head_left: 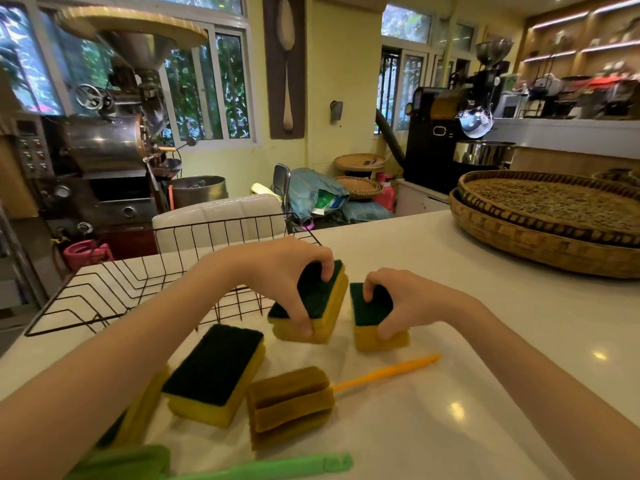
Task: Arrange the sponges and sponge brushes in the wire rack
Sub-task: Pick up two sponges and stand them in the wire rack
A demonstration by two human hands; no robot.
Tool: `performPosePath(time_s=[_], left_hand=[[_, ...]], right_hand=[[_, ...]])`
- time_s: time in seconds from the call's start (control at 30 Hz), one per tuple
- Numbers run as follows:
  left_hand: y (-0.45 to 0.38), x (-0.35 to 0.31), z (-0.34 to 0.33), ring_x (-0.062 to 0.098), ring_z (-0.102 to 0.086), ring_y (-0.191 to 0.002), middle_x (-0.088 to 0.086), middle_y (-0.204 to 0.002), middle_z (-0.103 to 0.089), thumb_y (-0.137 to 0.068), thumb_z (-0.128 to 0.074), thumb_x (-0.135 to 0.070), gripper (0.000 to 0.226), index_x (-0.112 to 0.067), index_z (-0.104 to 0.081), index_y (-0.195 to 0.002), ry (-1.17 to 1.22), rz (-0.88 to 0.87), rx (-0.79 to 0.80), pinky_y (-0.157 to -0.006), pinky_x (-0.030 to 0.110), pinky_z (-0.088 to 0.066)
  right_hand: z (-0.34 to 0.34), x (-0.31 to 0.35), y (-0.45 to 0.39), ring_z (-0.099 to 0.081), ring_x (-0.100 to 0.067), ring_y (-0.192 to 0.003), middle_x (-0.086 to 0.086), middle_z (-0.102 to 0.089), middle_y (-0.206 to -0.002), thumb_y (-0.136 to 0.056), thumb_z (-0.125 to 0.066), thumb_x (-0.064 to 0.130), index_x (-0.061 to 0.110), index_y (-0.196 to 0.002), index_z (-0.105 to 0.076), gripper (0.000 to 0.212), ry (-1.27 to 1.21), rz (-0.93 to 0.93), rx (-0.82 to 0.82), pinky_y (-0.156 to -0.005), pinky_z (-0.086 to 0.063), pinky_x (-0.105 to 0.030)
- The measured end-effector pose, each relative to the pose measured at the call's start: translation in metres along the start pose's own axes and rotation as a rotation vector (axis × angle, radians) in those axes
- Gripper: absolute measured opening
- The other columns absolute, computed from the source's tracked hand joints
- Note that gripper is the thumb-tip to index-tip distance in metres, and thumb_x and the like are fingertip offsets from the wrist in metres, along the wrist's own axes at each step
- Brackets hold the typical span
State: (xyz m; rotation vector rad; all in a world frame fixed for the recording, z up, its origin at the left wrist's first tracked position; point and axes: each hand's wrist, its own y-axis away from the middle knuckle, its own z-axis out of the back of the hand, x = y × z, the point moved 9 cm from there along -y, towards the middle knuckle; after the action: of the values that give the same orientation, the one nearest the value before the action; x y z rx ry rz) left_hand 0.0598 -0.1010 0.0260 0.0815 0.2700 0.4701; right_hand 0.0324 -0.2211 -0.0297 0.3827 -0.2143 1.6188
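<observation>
A dark wire rack point(114, 292) stands on the white counter at the left, with nothing visible in it. My left hand point(287, 271) grips a yellow sponge with a green scouring side point(317, 299), tilted just right of the rack. Beside it, my right hand point(405, 299) holds a second such sponge point(372, 318) standing on the counter. A third sponge point(214, 374) lies flat nearer me, and another point(138, 417) is half hidden under my left forearm. An orange-handled sponge brush point(291, 405) lies in front, and a green-handled brush point(263, 469) sits at the bottom edge.
A large woven basket tray point(519, 237) holding beans sits at the counter's far right. Beyond the counter stand a white chair point(214, 216), coffee roasting machines point(104, 143) and bags on the floor.
</observation>
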Motion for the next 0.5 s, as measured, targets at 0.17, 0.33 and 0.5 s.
performPosePath(time_s=[0.17,0.33,0.5], left_hand=[[0.025,0.018,0.041,0.017,-0.044,-0.109,-0.006,-0.119,-0.045,-0.056,-0.082,-0.034,0.051,-0.044,-0.043,-0.088,0.12,-0.007,-0.177,-0.09,0.037,-0.049],[0.05,0.066,0.064,0.016,-0.043,-0.11,-0.005,-0.12,-0.045,-0.054,-0.082,-0.033,0.053,-0.042,-0.043,-0.089,0.118,0.089,-0.305,-0.082,0.025,-0.046],[0.069,0.13,0.07,0.015,-0.04,-0.106,-0.005,-0.117,-0.042,-0.055,-0.082,-0.032,0.058,-0.037,-0.04,-0.095,0.061,0.228,-0.373,-0.07,0.014,-0.04]], right_hand=[[0.026,0.029,-0.004,-0.047,-0.006,-0.09,0.018,-0.045,-0.101,-0.055,-0.071,0.03,0.041,-0.086,-0.047,0.041,-0.099,0.11,0.024,-0.063,-0.038,-0.018],[0.057,0.064,-0.027,-0.048,-0.009,-0.105,0.013,-0.048,-0.115,-0.054,-0.073,0.03,0.045,-0.087,-0.051,0.042,-0.248,0.237,-0.041,-0.08,-0.049,-0.025],[0.065,0.096,-0.068,-0.049,-0.004,-0.104,0.018,-0.049,-0.112,-0.057,-0.08,0.028,0.04,-0.089,-0.053,0.044,-0.348,0.357,-0.112,-0.073,-0.049,-0.013]])
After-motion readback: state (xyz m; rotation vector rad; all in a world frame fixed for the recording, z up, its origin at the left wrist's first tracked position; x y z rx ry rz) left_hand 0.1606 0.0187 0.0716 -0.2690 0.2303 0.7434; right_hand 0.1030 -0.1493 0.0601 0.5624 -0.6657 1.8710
